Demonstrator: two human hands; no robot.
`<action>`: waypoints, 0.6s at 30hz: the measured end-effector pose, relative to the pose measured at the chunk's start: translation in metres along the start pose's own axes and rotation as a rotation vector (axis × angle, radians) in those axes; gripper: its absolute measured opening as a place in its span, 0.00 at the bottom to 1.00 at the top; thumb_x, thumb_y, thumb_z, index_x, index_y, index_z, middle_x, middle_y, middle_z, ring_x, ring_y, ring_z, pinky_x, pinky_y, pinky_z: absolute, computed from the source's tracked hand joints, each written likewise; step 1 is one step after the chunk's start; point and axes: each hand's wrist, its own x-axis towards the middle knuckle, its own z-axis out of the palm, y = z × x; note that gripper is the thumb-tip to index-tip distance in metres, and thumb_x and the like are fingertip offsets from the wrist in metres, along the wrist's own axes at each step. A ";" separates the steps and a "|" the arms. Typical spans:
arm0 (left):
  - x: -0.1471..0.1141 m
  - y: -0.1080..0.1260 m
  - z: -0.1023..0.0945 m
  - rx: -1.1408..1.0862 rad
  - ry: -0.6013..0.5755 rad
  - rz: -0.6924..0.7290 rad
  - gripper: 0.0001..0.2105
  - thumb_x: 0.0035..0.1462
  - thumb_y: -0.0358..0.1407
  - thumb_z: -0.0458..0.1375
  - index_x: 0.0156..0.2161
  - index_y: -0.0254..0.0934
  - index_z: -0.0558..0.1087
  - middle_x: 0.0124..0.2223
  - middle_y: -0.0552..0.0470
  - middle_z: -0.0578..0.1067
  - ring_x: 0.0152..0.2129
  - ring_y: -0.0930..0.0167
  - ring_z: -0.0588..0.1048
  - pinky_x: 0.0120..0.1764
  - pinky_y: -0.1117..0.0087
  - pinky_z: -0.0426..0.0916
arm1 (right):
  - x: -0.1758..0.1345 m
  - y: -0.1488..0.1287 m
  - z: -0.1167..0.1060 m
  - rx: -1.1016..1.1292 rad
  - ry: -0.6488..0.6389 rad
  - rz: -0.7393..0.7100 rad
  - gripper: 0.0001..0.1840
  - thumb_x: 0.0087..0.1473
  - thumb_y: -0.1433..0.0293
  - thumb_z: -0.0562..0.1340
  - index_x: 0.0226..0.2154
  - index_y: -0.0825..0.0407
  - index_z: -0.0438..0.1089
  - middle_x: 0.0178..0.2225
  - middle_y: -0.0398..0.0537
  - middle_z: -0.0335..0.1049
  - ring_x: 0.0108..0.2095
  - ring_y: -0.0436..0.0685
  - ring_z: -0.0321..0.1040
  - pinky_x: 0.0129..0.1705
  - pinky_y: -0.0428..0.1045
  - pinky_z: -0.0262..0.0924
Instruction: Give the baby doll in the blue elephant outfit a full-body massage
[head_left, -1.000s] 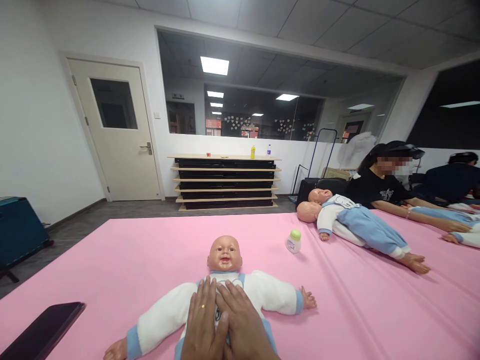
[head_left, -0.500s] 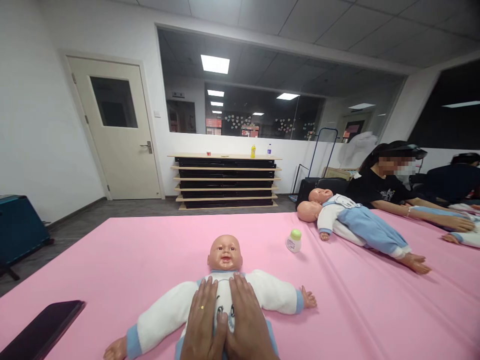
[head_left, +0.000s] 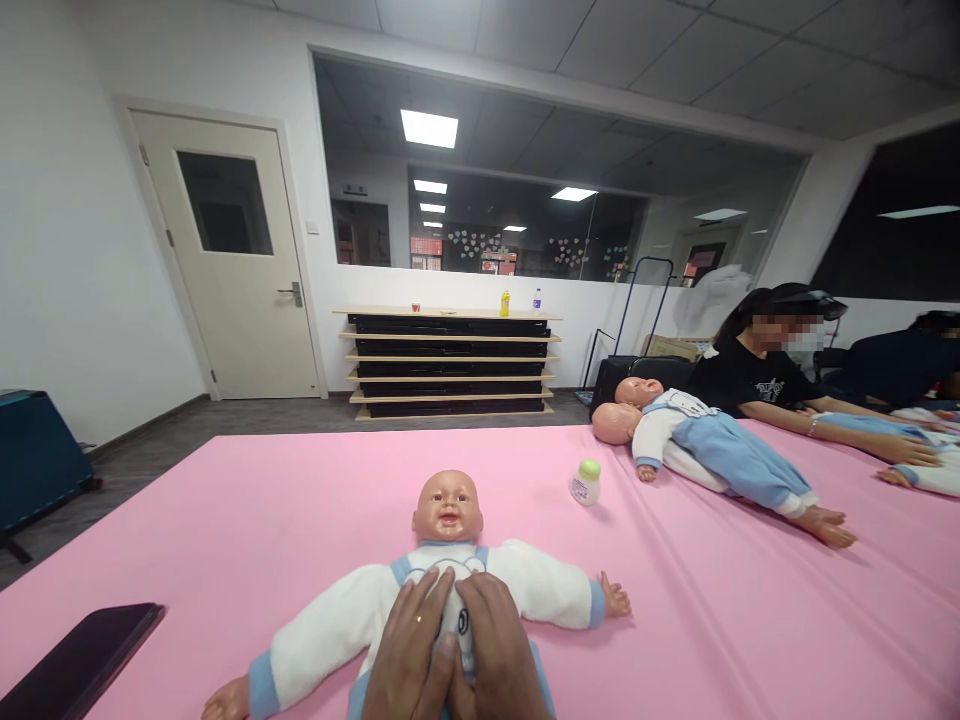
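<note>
A baby doll (head_left: 448, 508) in a white and light-blue outfit lies face up in front of me, arms spread, head pointing away. My left hand (head_left: 415, 640), with a ring on one finger, rests flat on the doll's chest. Beside it my right hand (head_left: 495, 640) lies flat on the same chest, fingers extended. The two thumbs are close together over the printed face on the outfit, which they partly cover. Neither hand grasps anything. The doll's legs are out of view.
A pink-covered table (head_left: 300, 490) bears a dark phone (head_left: 82, 655) at left and a small white bottle with a green cap (head_left: 586, 483). Two more dolls (head_left: 735, 455) lie at right, where a person (head_left: 765, 380) in black handles another doll. A low shelf (head_left: 450, 355) stands beyond.
Both my hands have slid a little down the doll's chest, toward me, uncovering more of the collar. Their fingers are slightly more bent.
</note>
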 end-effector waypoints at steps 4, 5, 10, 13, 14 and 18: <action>0.000 0.001 0.005 0.014 -0.005 -0.023 0.27 0.68 0.34 0.44 0.70 0.45 0.47 0.64 0.48 0.66 0.62 0.67 0.64 0.65 0.56 0.56 | 0.009 -0.003 -0.005 0.033 0.014 -0.099 0.21 0.55 0.75 0.51 0.51 0.55 0.65 0.41 0.57 0.72 0.44 0.61 0.71 0.47 0.57 0.71; 0.000 0.000 0.006 0.013 0.000 -0.039 0.28 0.68 0.34 0.44 0.71 0.45 0.46 0.65 0.47 0.65 0.63 0.67 0.63 0.65 0.56 0.55 | 0.010 -0.003 -0.005 0.040 0.017 -0.119 0.21 0.56 0.75 0.50 0.50 0.54 0.65 0.39 0.56 0.72 0.43 0.60 0.72 0.47 0.57 0.71; -0.005 -0.002 0.011 -0.023 0.011 -0.143 0.28 0.69 0.34 0.43 0.71 0.44 0.44 0.68 0.46 0.60 0.66 0.66 0.56 0.67 0.53 0.49 | 0.003 0.000 -0.005 0.007 0.084 -0.203 0.21 0.57 0.76 0.52 0.53 0.52 0.64 0.40 0.54 0.75 0.44 0.60 0.74 0.46 0.56 0.73; -0.007 -0.003 0.011 -0.077 0.015 -0.203 0.27 0.69 0.33 0.41 0.71 0.45 0.44 0.69 0.48 0.57 0.67 0.67 0.53 0.68 0.53 0.48 | 0.002 0.000 -0.004 -0.012 0.068 -0.181 0.24 0.57 0.75 0.54 0.57 0.54 0.62 0.44 0.56 0.75 0.50 0.62 0.72 0.49 0.58 0.73; -0.008 -0.003 0.011 -0.100 0.023 -0.217 0.27 0.69 0.33 0.41 0.71 0.46 0.44 0.70 0.48 0.56 0.67 0.67 0.52 0.68 0.54 0.48 | 0.003 0.000 -0.005 -0.005 0.028 -0.166 0.24 0.57 0.75 0.54 0.57 0.54 0.62 0.45 0.57 0.75 0.51 0.62 0.72 0.50 0.58 0.72; -0.007 -0.002 0.007 -0.182 0.068 -0.249 0.26 0.69 0.35 0.41 0.71 0.45 0.46 0.70 0.48 0.56 0.67 0.65 0.53 0.67 0.54 0.50 | 0.006 0.001 -0.004 0.054 -0.180 -0.116 0.25 0.55 0.72 0.56 0.56 0.55 0.65 0.50 0.56 0.74 0.52 0.61 0.72 0.54 0.55 0.70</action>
